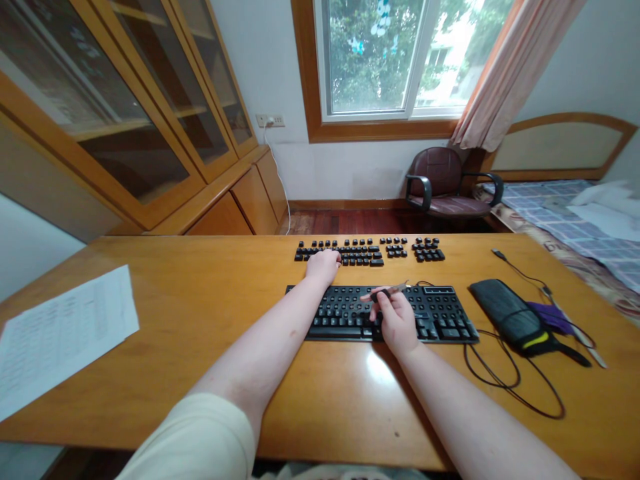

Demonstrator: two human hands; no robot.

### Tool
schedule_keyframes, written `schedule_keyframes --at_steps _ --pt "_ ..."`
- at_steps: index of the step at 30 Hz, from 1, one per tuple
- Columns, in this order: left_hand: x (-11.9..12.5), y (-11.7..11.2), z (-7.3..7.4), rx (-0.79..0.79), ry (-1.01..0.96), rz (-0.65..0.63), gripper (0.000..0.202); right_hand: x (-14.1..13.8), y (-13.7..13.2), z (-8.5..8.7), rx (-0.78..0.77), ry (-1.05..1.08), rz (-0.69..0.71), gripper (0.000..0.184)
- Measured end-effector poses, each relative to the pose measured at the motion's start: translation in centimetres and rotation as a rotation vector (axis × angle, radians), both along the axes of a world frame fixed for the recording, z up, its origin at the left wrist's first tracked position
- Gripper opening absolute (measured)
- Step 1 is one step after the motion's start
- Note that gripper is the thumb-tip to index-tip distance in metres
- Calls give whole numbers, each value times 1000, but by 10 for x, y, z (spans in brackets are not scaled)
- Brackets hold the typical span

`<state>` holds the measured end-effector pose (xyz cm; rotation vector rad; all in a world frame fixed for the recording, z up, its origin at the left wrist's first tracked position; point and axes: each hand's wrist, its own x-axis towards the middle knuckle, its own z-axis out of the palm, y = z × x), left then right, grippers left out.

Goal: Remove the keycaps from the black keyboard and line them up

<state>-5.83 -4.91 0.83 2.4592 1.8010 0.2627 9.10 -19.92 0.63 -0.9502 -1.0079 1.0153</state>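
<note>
A black keyboard (440, 313) lies on the wooden desk (210, 313), with its cable looping off to the right. Beyond it, several loose black keycaps (367, 251) are laid out in rows in a keyboard pattern. My left hand (323, 265) reaches to the left part of those rows, fingers curled down on the keycaps; what it grips, if anything, is hidden. My right hand (395, 320) rests over the middle of the keyboard and pinches a thin metal puller tool (393, 291), whose tip points right.
A printed sheet (60, 333) lies at the desk's left edge. A black pouch (510, 313), a purple item (553, 315) and thin cables (515, 390) sit at the right. Behind the desk stand a brown armchair (445, 183), a glass-door cabinet (130, 113) and a bed (575, 220).
</note>
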Motion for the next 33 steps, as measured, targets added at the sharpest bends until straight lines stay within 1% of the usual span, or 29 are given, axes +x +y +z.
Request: schedule_keyframes --at_steps 9,12,15,18,20,22,23,25,28,30,33 --pt "2 -2 2 -11 1 -2 18 0 0 -1 3 16 7 21" --pt "3 -4 6 -5 -2 -3 19 1 0 -2 9 15 8 20" --pt "2 -5 17 5 -7 -3 20 1 0 -3 5 17 14 20" --pt "-4 -10 35 24 -46 5 23 1 0 -2 -7 5 12 22" --pt "-11 -21 47 36 -108 -20 25 1 0 -1 -17 -6 1 24" --pt "-21 -41 53 13 -158 -78 25 1 1 -1 -36 -28 -12 24" --pt "-26 -53 53 -10 -178 -111 25 1 1 -2 -47 -49 -15 25" --pt "-35 -80 49 -80 -190 -189 24 1 2 -5 -64 -113 -1 24" --pt "-46 -111 36 -133 -206 -288 23 2 3 -10 -50 -272 59 24" --pt "-50 -121 27 -148 -231 -313 27 2 4 -10 -9 -422 66 22" --pt "-53 -122 18 -144 -262 -312 34 -1 7 -3 68 -664 60 19"
